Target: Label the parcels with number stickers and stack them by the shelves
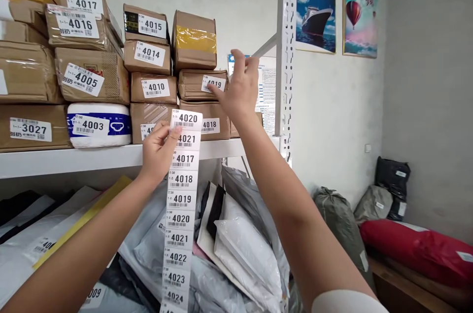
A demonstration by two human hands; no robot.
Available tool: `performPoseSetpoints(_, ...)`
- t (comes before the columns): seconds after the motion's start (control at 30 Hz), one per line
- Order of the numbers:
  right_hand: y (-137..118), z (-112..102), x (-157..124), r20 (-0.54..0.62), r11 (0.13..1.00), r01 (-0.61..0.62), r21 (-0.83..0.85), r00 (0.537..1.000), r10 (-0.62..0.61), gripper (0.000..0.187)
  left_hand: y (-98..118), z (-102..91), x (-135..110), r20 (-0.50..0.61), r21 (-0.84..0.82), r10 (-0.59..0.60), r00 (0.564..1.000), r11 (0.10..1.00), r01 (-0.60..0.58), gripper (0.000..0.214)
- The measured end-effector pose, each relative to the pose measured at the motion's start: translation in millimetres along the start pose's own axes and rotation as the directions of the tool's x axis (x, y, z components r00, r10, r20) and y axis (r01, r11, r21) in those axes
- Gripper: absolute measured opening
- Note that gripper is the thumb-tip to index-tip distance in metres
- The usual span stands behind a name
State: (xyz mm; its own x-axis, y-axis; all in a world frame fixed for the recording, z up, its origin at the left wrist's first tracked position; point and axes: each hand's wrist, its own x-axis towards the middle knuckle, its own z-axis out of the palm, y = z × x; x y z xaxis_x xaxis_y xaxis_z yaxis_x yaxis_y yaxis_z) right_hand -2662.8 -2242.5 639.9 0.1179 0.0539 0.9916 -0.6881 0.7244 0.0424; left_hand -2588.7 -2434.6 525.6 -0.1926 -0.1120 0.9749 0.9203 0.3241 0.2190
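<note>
My left hand (158, 151) pinches the top of a long strip of numbered barcode labels (180, 214) that hangs down in front of the shelf, from 4020 at the top to 4024 at the bottom. My right hand (239, 87) reaches up to a small brown parcel (192, 87) on the shelf. Its fingertips press on the white 4019 label (214, 83) stuck to that parcel's front, and the other fingers are raised and spread. Taped cardboard parcels with numbers such as 4010 (153, 88) and 4018 (205, 121) sit around it.
The white metal shelf (74, 159) carries stacked parcels to the left, with a perforated upright post (285, 66) at its right end. Below lie grey and white mailer bags (236, 239). Sacks and a red bag (417, 249) rest by the right wall.
</note>
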Motion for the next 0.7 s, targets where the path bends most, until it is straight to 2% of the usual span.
performPoseSetpoints(0.07,11,2,1,0.048,0.998,-0.033,0.051,0.998,0.031,0.053,-1,-0.4,2,-0.017,-0.027,0.017,1.0,0.999,-0.017,0.031)
performPoseSetpoints(0.13,12,-3,-2,0.075,0.987,-0.078,0.143,0.995,0.068,0.043,0,-1.2,2,-0.022,-0.052,0.002,1.0,0.999,-0.004,0.031)
performPoseSetpoints(0.23,-13,-21,-20,0.051,0.933,-0.102,0.345,0.995,0.09,0.033,0,-2.3,4,-0.024,-0.084,-0.09,0.996,0.993,0.088,0.031)
performPoseSetpoints(0.3,-38,-33,-39,0.163,0.864,-0.115,0.49,0.986,0.039,0.032,0,-1.3,7,-0.03,-0.101,-0.143,0.989,0.985,0.139,0.031)
performPoseSetpoints(0.37,-57,-40,-55,0.319,0.785,-0.179,0.593,0.947,-0.024,0.031,0,2.1,11,-0.03,-0.137,-0.164,0.986,0.978,0.159,0.029)
performPoseSetpoints(0.43,-67,-41,-63,0.378,0.73,-0.246,0.637,0.925,-0.019,0.028,2,7.2,15,-0.019,-0.212,-0.161,0.987,0.965,0.153,0.024)
performPoseSetpoints(0.57,-64,-32,-55,0.382,0.667,-0.332,0.667,0.921,0.076,0.027,8,16.6,22,0.032,-0.33,-0.169,0.985,0.929,0.17,0.041)
performPoseSetpoints(0.7,-55,-27,-34,0.475,0.589,-0.406,0.699,0.879,0.043,0.031,13,18.3,30,0.016,-0.3,-0.159,0.987,0.941,0.156,0.031)
